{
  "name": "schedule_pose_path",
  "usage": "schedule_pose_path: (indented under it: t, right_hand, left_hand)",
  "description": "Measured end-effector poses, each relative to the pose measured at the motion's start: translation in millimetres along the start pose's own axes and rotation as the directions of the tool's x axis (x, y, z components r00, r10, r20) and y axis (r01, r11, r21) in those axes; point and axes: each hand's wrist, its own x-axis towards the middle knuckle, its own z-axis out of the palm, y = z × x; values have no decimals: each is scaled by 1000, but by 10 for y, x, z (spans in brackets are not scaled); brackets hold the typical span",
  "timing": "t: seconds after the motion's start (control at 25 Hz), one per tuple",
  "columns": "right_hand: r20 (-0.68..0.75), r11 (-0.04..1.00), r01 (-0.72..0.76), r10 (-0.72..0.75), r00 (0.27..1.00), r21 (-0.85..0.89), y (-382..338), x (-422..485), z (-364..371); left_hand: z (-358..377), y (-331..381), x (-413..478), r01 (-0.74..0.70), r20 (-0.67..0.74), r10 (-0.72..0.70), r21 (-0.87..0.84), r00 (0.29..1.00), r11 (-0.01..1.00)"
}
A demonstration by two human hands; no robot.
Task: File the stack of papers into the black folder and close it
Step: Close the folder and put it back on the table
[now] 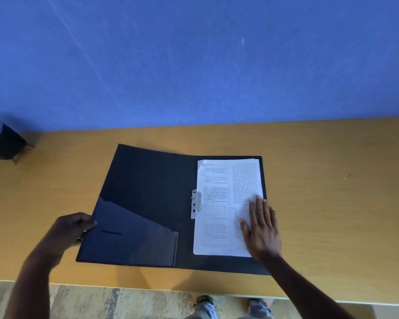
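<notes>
The black folder (145, 199) lies open on the wooden table (332, 203). A stack of printed white papers (219, 203) rests on its right half, beside a metal clip (195, 204) at the spine. My right hand (260, 229) lies flat on the lower right of the papers, fingers spread. My left hand (72, 229) grips the outer left edge of the folder's left cover, which is lifted slightly off the table. That cover has a glossy inner pocket (134, 240).
A dark object (2, 140) stands at the table's far left against the blue wall (194, 61). The table's front edge runs along the bottom, with floor and my shoes (230, 307) below it.
</notes>
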Motion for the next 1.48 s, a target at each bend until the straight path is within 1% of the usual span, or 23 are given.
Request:
schedule_pose_path:
  t: [0.08, 0.16, 0.32, 0.4, 0.48, 0.52, 0.56, 0.6, 0.64, 0.68, 0.72, 0.76, 0.8, 0.84, 0.88, 0.96, 1.04, 1.12, 1.24, 1.28, 1.36, 1.4, 1.48]
  right_hand:
    - [-17, 1000, 17, -17, 1000, -3, 14, -9, 17]
    - [-26, 1000, 15, -15, 1000, 0, 20, -1, 6]
    - [-9, 1000, 24, -24, 1000, -1, 26, -11, 13]
    - [26, 1000, 25, -25, 999, 0, 25, -3, -18]
    - [52, 999, 11, -13, 999, 34, 3, 18, -61]
    - [65, 996, -8, 2, 998, 86, -14, 29, -102]
    - [60, 983, -29, 19, 998, 179, -22, 40, -161]
    - [27, 949, -44, 38, 999, 312, -13, 50, -224]
    - [-14, 885, -68, 84, 996, 461, 23, 50, -300]
    - [-34, 790, -112, 166, 986, 603, 89, 61, -398]
    - [-29, 685, -164, 261, 965, 710, 189, 86, -499]
    - [16, 595, -218, 326, 945, 774, 292, 99, -600]
    - [69, 537, -258, 347, 935, 803, 386, 100, -673]
    - [98, 541, -273, 330, 939, 795, 458, 104, -733]
    - [110, 587, -268, 291, 951, 764, 503, 115, -780]
    - [120, 724, -253, 231, 965, 642, 541, 133, -842]
    - [151, 824, -240, 188, 970, 514, 527, 187, -844]
    - [201, 873, -242, 170, 965, 423, 502, 259, -844]
    - [226, 903, -266, 197, 954, 337, 462, 334, -851]
    - [239, 911, -273, 203, 949, 310, 448, 347, -854]
    - [268, 928, -274, 205, 941, 252, 417, 360, -859]
    - [275, 935, -269, 203, 940, 230, 399, 362, -854]
    - [275, 942, -263, 201, 940, 211, 356, 349, -824]
  left_hand:
    - [-103, 326, -314, -146, 149, 144, 1, 978, 989]
    - [18, 717, -683, -271, 260, 271, -35, 927, 962]
    - [760, 1274, -1194, -423, 335, 432, -104, 837, 900]
    - [1243, 1388, -1344, -493, 322, 498, -102, 805, 864]
    - [1718, 1423, -1446, -609, 255, 579, 48, 774, 792]
    - [1956, 1432, -1490, -658, 217, 623, 170, 751, 734]
    - [2192, 1440, -1516, -685, 186, 662, 282, 726, 672]
    - [2422, 1435, -1524, -696, 172, 689, 356, 704, 623]
    - [2649, 1422, -1528, -706, 181, 706, 405, 684, 581]
    - [2860, 1403, -1526, -719, 206, 721, 447, 662, 532]
    - [3049, 1376, -1522, -732, 229, 738, 483, 635, 480]
    - [3220, 1335, -1511, -743, 247, 754, 510, 609, 433]
    - [3366, 1294, -1494, -749, 260, 763, 528, 592, 401]
    - [3485, 1256, -1471, -746, 268, 761, 542, 590, 388]
    - [3585, 1220, -1442, -738, 272, 753, 554, 599, 387]
    - [3757, 1163, -1395, -717, 296, 718, 578, 629, 390]
    - [3898, 1097, -1339, -697, 328, 687, 618, 648, 363]
    - [3996, 1036, -1307, -686, 361, 660, 647, 659, 331]
    - [4081, 967, -1264, -679, 390, 620, 654, 681, 334]
    - [4083, 967, -1249, -683, 397, 612, 642, 684, 348]
    - [3992, 1001, -1206, -705, 375, 630, 570, 680, 422]
    - [3887, 1024, -1156, -707, 326, 655, 525, 682, 474]
    - [3585, 1044, -965, -660, 122, 706, 494, 697, 566]
